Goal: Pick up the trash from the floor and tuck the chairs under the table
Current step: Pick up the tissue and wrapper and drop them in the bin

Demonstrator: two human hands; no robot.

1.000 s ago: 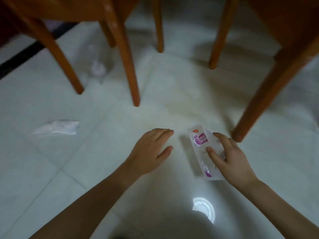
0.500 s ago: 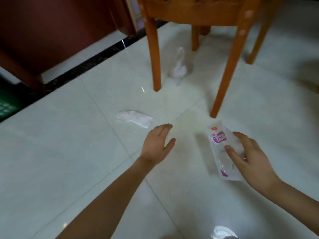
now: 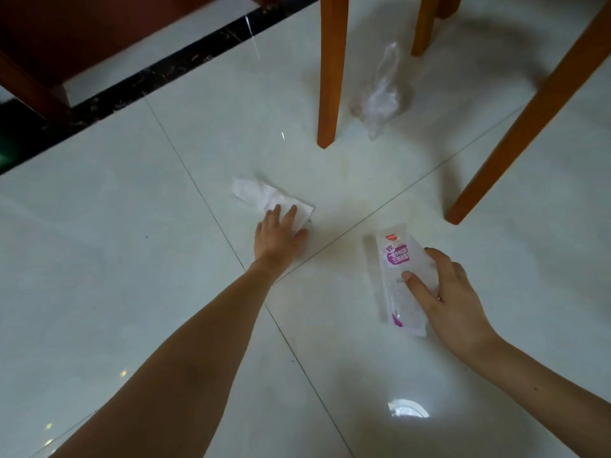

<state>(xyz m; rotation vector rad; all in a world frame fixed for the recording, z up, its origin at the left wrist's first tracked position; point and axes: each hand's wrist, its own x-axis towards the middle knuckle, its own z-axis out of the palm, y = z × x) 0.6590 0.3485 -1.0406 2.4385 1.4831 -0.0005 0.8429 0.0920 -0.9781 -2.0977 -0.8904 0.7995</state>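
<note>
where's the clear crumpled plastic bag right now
In the head view the clear plastic bag lies on the floor at upper right of centre, between two orange chair legs, beyond both hands.

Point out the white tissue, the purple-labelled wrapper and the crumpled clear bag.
white tissue [image 3: 254, 195]: head view, on its bare far end.
purple-labelled wrapper [image 3: 397, 256]: head view, on the purple label.
crumpled clear bag [image 3: 380, 102]: head view, on its bunched middle.

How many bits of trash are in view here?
3. A white tissue under the left hand, a purple-labelled wrapper in the right hand, and a clear plastic bag between the chair legs. Furniture may hide more.
</note>
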